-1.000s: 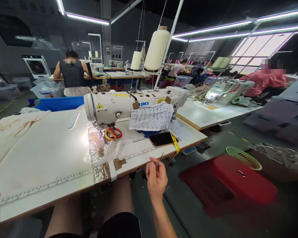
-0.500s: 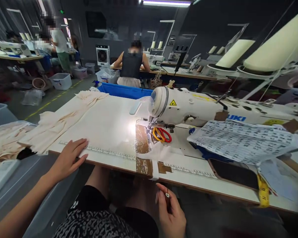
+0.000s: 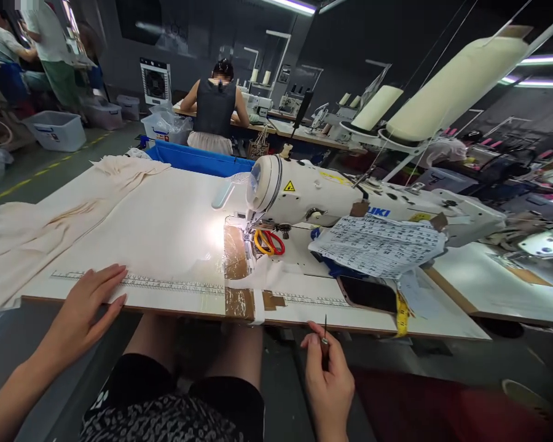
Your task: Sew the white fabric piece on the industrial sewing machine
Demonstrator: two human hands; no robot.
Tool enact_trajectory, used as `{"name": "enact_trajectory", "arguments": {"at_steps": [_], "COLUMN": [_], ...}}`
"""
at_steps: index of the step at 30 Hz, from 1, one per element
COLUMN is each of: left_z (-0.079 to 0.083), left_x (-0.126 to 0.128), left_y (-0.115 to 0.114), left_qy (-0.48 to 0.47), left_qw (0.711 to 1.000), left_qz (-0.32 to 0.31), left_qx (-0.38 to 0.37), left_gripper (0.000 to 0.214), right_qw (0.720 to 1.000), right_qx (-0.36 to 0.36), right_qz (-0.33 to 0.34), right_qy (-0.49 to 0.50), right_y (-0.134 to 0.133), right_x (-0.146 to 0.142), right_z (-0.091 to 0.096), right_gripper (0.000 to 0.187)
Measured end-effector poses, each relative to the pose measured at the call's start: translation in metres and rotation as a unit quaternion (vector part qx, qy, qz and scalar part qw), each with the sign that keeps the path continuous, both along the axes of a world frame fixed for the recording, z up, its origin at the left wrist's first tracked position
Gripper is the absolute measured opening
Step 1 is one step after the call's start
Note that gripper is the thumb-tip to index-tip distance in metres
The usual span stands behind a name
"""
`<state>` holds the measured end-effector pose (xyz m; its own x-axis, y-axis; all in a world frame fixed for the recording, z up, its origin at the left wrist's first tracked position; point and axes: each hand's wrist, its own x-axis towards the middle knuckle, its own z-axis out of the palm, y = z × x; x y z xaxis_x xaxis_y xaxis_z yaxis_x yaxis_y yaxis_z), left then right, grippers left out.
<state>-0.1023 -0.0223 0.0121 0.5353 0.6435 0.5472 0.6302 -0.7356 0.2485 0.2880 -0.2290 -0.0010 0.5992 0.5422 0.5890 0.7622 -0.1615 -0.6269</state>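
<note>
My left hand [image 3: 85,305] lies on the front edge of the white sewing table [image 3: 166,212], fingers stretched out over the left part of a printed ruler strip [image 3: 175,285]. Off the table's front edge, my right hand [image 3: 329,374] is closed around the brown handle of an awl [image 3: 325,339], its thin metal spike pointing up. White fabric [image 3: 262,273] runs past the needle area of the sewing machine [image 3: 299,190]. Scissors with yellow and red handles [image 3: 271,242] lie beside the needle area.
Pale gathered fabric [image 3: 69,227] covers the table's left side. A phone [image 3: 367,293], a yellow tape measure [image 3: 402,314] and printed cloth [image 3: 382,244] lie on the right. Thread cones [image 3: 456,86] stand above the machine. A co-worker [image 3: 215,113] sits beyond a blue bin [image 3: 198,159].
The view has turned to the right, so the table appears further left. My right hand has moved right along the table edge, and the awl's spike now shows upright. My left hand stays on the table.
</note>
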Motion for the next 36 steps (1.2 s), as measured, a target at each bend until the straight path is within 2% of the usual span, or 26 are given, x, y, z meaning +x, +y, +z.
{"name": "enact_trajectory", "arguments": {"at_steps": [5,8,12,16,19,22,27,29,31,34,36], "left_z": [0.004,0.005,0.005,0.007,0.008,0.007,0.007,0.014,0.028,0.061,0.086], "left_x": [-0.005,-0.015,-0.027,-0.038,-0.043,-0.044,-0.038,-0.035,-0.03,-0.02,-0.012], "left_y": [0.008,0.01,0.011,0.013,0.012,0.007,0.004,0.004,0.003,0.002,0.002], "left_qy": [0.041,0.077,0.103,0.117,0.081,0.015,-0.066,-0.091,-0.121,-0.163,-0.188], "left_qw": [0.998,0.994,0.993,0.993,0.996,0.998,0.998,0.995,0.988,0.958,0.932], "left_qz": [0.045,0.071,0.05,0.015,-0.023,-0.05,-0.021,-0.001,0.043,0.1,0.084], "left_qx": [0.012,0.013,-0.006,0.006,0.035,0.03,0.002,-0.035,-0.09,-0.212,-0.298], "left_gripper": [0.042,0.044,0.056,0.055,0.036,0.021,0.011,0.013,0.021,0.032,0.035], "right_qw": [0.993,0.991,0.986,0.962,0.933,0.912,0.886,0.874,0.86,0.85,0.857], "right_qx": [0.022,0.027,0.028,-0.004,-0.051,-0.089,-0.11,-0.118,-0.132,-0.151,-0.14], "right_qz": [0.084,0.104,0.151,0.234,0.31,0.362,0.394,0.406,0.421,0.434,0.424], "right_qy": [-0.076,-0.08,-0.067,-0.142,-0.172,-0.173,-0.219,-0.24,-0.254,-0.259,-0.256], "right_y": [0.01,0.016,0.026,0.044,0.057,0.064,0.073,0.077,0.082,0.089,0.093], "right_x": [-0.002,-0.008,-0.018,-0.017,-0.013,-0.011,-0.017,-0.02,-0.023,-0.026,-0.029], "right_z": [0.007,0.006,0.001,0.008,0.016,0.021,0.023,0.024,0.025,0.027,0.025], "right_gripper": [0.018,0.015,0.019,0.035,0.045,0.049,0.046,0.047,0.047,0.046,0.045]}}
